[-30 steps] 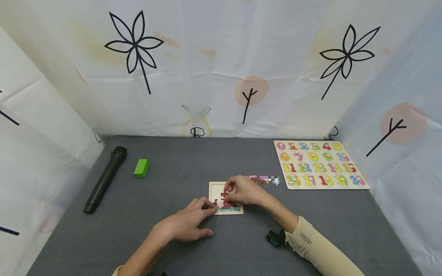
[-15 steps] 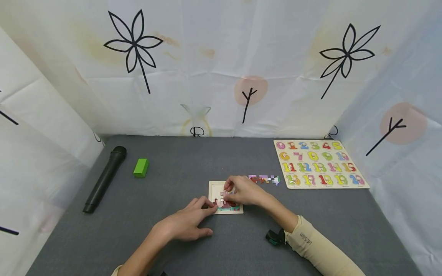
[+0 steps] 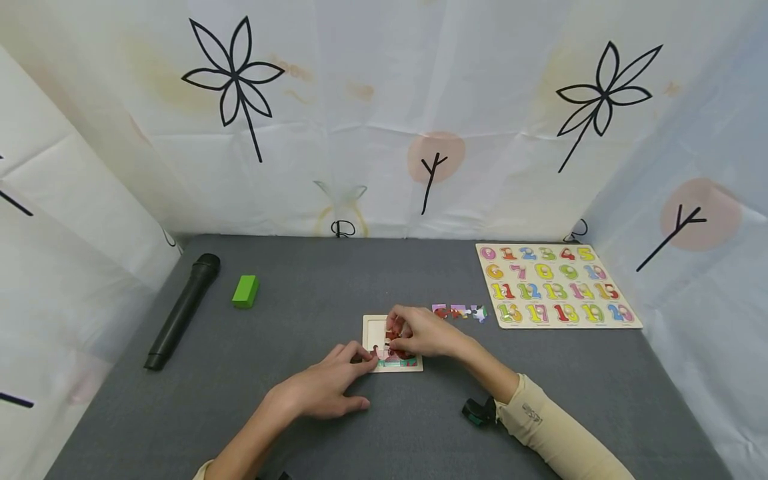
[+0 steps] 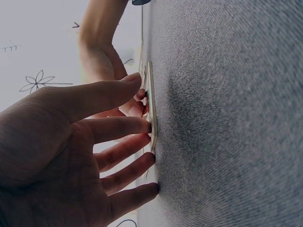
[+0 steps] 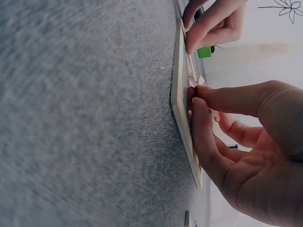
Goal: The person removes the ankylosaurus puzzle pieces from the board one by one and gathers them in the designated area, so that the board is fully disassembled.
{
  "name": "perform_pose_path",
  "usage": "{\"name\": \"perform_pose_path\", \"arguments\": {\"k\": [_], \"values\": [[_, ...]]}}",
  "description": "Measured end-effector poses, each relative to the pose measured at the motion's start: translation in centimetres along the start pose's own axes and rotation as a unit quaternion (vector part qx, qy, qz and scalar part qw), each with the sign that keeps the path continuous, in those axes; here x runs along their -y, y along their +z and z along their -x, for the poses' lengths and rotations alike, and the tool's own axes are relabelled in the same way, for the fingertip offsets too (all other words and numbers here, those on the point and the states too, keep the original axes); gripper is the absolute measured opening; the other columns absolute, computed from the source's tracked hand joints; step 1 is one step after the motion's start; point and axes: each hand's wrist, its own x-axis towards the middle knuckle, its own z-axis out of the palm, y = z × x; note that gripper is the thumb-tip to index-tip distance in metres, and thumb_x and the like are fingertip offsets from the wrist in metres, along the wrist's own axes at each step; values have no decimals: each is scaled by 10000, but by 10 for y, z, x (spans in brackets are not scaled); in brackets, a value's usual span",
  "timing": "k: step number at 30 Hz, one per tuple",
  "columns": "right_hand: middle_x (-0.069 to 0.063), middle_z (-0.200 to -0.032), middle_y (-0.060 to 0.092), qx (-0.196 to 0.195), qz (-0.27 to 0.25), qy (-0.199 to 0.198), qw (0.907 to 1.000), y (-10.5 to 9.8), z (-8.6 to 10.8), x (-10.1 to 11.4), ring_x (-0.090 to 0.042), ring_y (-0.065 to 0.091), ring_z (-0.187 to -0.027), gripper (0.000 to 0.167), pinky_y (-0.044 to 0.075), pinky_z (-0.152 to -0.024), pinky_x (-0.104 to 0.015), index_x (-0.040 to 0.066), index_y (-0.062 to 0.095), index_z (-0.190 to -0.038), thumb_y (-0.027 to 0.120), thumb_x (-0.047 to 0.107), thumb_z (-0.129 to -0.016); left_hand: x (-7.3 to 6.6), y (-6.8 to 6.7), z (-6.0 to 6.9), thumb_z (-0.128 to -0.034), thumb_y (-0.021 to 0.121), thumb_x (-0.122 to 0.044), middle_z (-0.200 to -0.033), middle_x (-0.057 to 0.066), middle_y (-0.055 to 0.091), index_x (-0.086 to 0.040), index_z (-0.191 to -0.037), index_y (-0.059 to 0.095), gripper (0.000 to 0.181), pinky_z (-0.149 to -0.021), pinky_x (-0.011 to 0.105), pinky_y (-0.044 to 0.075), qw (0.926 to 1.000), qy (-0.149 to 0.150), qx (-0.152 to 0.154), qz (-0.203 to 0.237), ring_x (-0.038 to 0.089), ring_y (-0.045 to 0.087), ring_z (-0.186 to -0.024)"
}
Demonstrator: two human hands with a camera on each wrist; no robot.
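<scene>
A small square wooden jigsaw tray [image 3: 375, 328] lies on the grey table, with pieces filling its lower part and bare wood at the upper left. My right hand [image 3: 423, 331] pinches a reddish-brown puzzle piece [image 5: 191, 93] between thumb and fingertips, low over the tray's right side. Those fingers partly hide the piece and the pieces beneath. My left hand [image 3: 327, 383] lies at the tray's lower left corner, its fingers extended. In the left wrist view, the left hand's fingertips [image 4: 147, 125] touch the tray's edge.
Several loose puzzle pieces [image 3: 459, 312] lie in a row right of the tray. A number board [image 3: 558, 287] lies at the back right. On the left are a green block [image 3: 245, 292] and a black microphone [image 3: 183, 313]. White printed cloth [image 3: 360, 113] walls the table's back and sides.
The piece in my right hand has turned between the fingertips, showing pale half a second ago and reddish-brown now. Those fingertips have shifted slightly left. My left hand has stayed in place.
</scene>
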Motion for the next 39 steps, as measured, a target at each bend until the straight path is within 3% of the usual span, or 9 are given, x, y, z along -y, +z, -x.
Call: {"name": "perform_pose_path", "arguments": {"k": [16,26,39], "values": [[-115,-939,728,13,-1567,-303,9872,-4,7,-19,-74,656,-796,166,553,-750,-221,25,698,-1134,772,89,-1000,-1,0,0,-993,802,-290,-1462,8,489,-109,-1619,517,711,-1104,495,519,9998,-111,100,107,238,459,-1352],[-194,-945,734,-60,-1815,-119,9833,-23,31,-31,-121,647,-701,160,597,-636,-306,-24,710,-1151,744,41,-1009,0,0,-1,-990,806,-297,-1462,10,492,-109,-1616,522,713,-1107,504,517,9999,-121,75,71,236,461,-1352],[-202,-950,739,-522,-1531,73,9868,-48,71,-63,-163,658,-719,156,600,-619,-325,-32,726,-1145,741,57,-1017,0,1,-1,-991,807,-303,-1467,-9,487,-125,-1627,509,724,-1095,494,522,9998,-152,98,107,230,456,-1355]]}}
